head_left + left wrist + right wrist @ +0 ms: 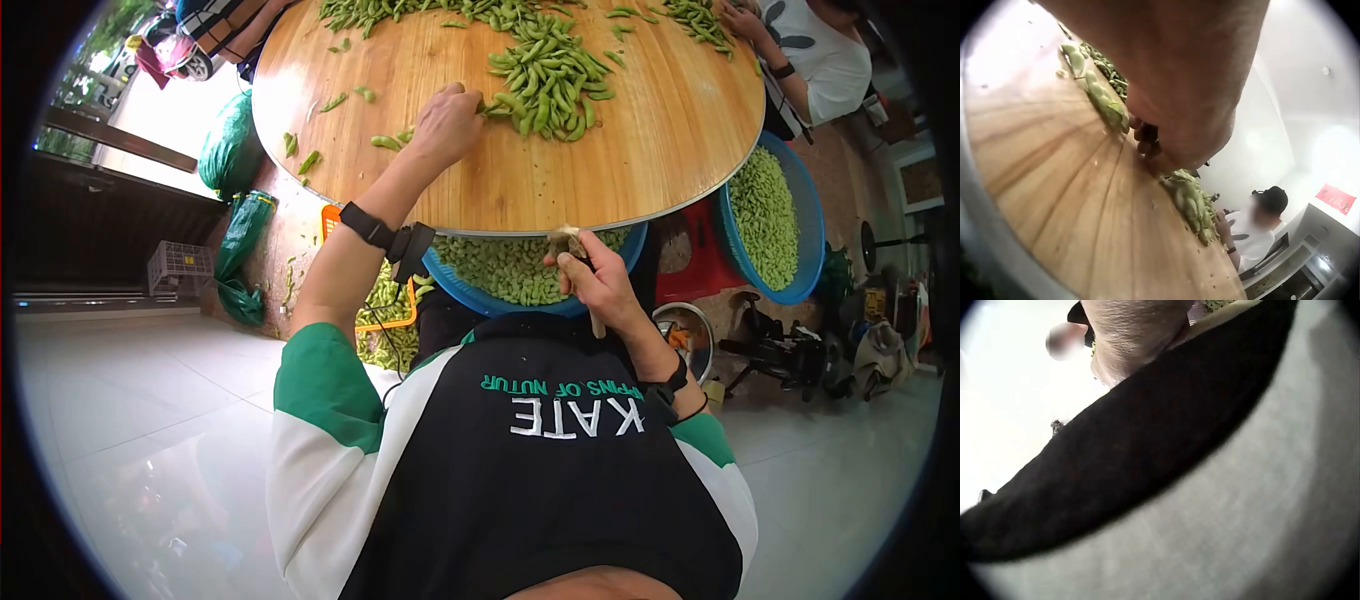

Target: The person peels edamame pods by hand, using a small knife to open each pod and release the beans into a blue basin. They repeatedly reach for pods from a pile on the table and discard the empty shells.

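In the head view my left hand [447, 125] is on the round wooden table [420, 190], its fingertips at the left edge of a heap of green pods [550, 85]. Curled fingers of this hand [1145, 134] show between pods [1109, 105] and a second group of pods [1191, 203] in the left wrist view; whether they pinch a pod is hidden. Just off the table's near edge, my right hand [600, 280] grips a slim, pale-ended tool [598, 326] above a blue basin of shelled beans [500, 268]. The right wrist view shows part of this hand [1141, 334] and dark cloth.
Loose pods [385, 142] lie left of my left hand. A second blue basin [812, 240] of beans stands at the right. An orange basket [400, 318] with pods is below the left forearm. Green bags [230, 150] stand at the left; another person [825, 60] sits at the back right.
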Available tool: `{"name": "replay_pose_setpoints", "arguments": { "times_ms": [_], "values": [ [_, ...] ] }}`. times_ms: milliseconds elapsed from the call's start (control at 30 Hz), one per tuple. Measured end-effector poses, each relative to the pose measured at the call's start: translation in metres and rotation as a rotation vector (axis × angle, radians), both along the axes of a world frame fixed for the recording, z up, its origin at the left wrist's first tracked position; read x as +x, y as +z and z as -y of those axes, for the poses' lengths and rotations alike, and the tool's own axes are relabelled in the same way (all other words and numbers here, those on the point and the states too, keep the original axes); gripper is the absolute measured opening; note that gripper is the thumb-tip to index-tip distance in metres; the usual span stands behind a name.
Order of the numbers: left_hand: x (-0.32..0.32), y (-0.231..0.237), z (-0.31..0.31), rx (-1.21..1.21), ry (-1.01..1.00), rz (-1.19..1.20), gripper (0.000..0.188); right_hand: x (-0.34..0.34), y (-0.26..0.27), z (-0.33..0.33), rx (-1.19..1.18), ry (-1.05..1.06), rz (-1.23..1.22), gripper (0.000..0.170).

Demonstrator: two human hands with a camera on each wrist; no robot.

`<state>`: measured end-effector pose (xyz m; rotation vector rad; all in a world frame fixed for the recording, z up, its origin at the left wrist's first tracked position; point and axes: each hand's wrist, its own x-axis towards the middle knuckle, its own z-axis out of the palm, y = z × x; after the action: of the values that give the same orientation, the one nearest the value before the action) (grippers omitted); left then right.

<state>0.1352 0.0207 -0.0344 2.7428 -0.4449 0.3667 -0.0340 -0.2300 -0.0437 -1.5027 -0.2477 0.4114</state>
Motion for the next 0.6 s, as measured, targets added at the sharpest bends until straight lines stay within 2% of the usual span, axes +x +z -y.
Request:
{"name": "replay_pose_setpoints", "arguments": {
  "times_ms": [100, 200, 267, 300, 367, 433, 467, 533, 600],
  "values": [
    [0.005, 0.000, -0.013, 0.034, -0.027, 0.000, 0.012, 0.001, 0.003, 0.006, 0.058, 0.034, -0.103, 0.034],
    [0.000, 0.003, -0.022, 0.090, -0.025, -0.015, 0.010, 0.002, -0.004, 0.000, 0.149, -0.002, -0.093, 0.039],
    [-0.008, 0.003, -0.023, 0.008, -0.012, 0.240, 0.012, 0.005, -0.003, -0.005, 0.192, -0.026, -0.085, 0.039],
    [-0.018, 0.014, -0.017, 0.011, -0.018, 0.239, 0.012, 0.006, -0.003, -0.007, 0.234, -0.053, -0.079, 0.038],
    [-0.048, 0.044, 0.005, -0.468, 0.039, -0.149, 0.016, 0.012, 0.007, -0.011, 0.307, -0.058, -0.098, 0.039],
    [-0.071, 0.038, 0.023, -1.031, -0.098, -0.465, 0.017, 0.018, 0.013, -0.013, 0.372, -0.061, -0.118, 0.039],
    [-0.083, 0.035, 0.030, -1.033, -0.104, -0.472, 0.017, 0.020, 0.014, -0.014, 0.426, -0.042, -0.130, 0.041],
    [-0.104, 0.030, 0.042, -1.276, -0.199, -0.860, 0.013, 0.022, 0.016, -0.015, 0.516, -0.022, -0.177, 0.044],
    [-0.112, 0.029, 0.049, -1.298, -0.190, -0.901, 0.012, 0.021, 0.018, -0.012, 0.539, 0.016, -0.196, 0.044]
  ]
}}
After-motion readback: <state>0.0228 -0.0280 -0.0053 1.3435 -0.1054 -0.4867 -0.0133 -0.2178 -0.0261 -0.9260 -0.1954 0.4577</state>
